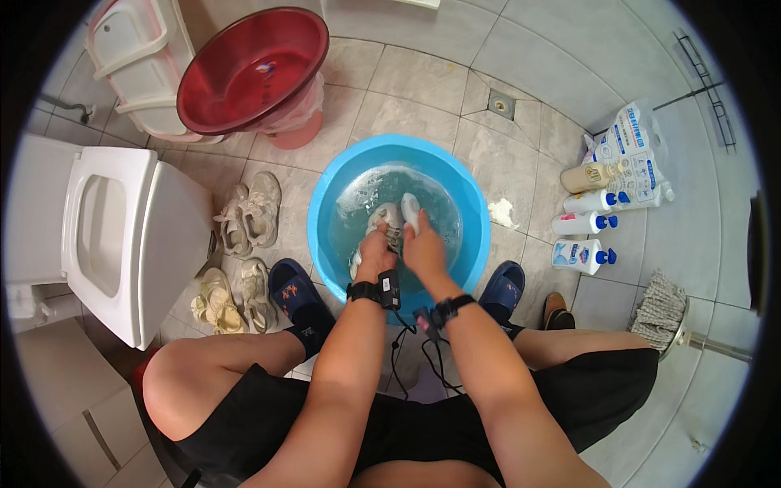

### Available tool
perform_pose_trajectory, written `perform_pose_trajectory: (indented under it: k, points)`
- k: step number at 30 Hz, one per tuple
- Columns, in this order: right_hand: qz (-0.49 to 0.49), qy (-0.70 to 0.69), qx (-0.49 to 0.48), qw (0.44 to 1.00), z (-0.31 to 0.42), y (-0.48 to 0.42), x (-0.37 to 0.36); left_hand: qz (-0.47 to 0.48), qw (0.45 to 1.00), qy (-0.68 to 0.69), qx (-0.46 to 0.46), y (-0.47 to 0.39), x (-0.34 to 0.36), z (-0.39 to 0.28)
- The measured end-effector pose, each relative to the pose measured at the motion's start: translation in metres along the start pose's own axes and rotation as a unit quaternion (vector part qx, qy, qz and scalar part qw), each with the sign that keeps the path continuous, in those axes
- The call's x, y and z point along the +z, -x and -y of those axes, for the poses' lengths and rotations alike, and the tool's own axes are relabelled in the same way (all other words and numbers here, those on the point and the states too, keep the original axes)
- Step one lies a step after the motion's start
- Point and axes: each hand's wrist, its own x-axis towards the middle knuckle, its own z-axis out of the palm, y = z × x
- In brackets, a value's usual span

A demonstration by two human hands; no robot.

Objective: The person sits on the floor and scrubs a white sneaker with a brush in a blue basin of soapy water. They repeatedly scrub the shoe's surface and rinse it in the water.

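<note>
A blue plastic basin point(322, 183) of foamy, cloudy water stands on the tiles between my slippered feet. Inside it, my left hand point(376, 251) grips a pale shoe point(385, 215) that lies partly in the water. Close beside the shoe, my right hand point(425, 247) is closed around a white and grey handle point(410, 207), seemingly of a scrubbing brush; its bristles are hidden. Both wrists wear black straps with small devices and cables.
Several pale shoes point(261, 210) stand left of the basin by the toilet point(177, 232). A red basin point(244, 79) rests on a pink bucket point(299, 131) behind. Pump bottles point(576, 256) and a mop point(659, 311) line the right wall. White powder or foam point(503, 213) lies near a floor drain point(501, 105).
</note>
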Motion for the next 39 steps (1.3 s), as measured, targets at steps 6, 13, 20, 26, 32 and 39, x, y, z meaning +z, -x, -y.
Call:
perform_pose_trajectory:
  k: [6, 13, 20, 26, 32, 39]
  points:
    - [0.012, -0.017, 0.010, 1.000, 0.007, 0.012, 0.001, 0.016, 0.997, 0.059, -0.039, 0.006, -0.006, -0.009]
    - [-0.037, -0.019, -0.029, 0.999, -0.028, -0.049, 0.005, 0.019, 1.000, 0.018, -0.008, 0.019, 0.011, 0.006]
    - [0.041, -0.046, 0.020, 0.998, 0.020, 0.001, -0.028, 0.017, 0.997, -0.065, 0.030, 0.019, 0.003, -0.004]
    - [0.013, -0.070, -0.019, 0.997, -0.008, -0.035, -0.015, -0.011, 0.959, -0.269, 0.090, 0.046, 0.016, 0.002]
    - [0.038, -0.047, -0.001, 0.998, 0.006, 0.001, -0.030, 0.001, 0.925, -0.354, 0.141, 0.048, 0.007, 0.002]
    - [0.052, -0.014, -0.082, 0.995, -0.027, -0.035, -0.024, 0.049, 0.661, -0.665, 0.344, 0.049, -0.005, 0.009]
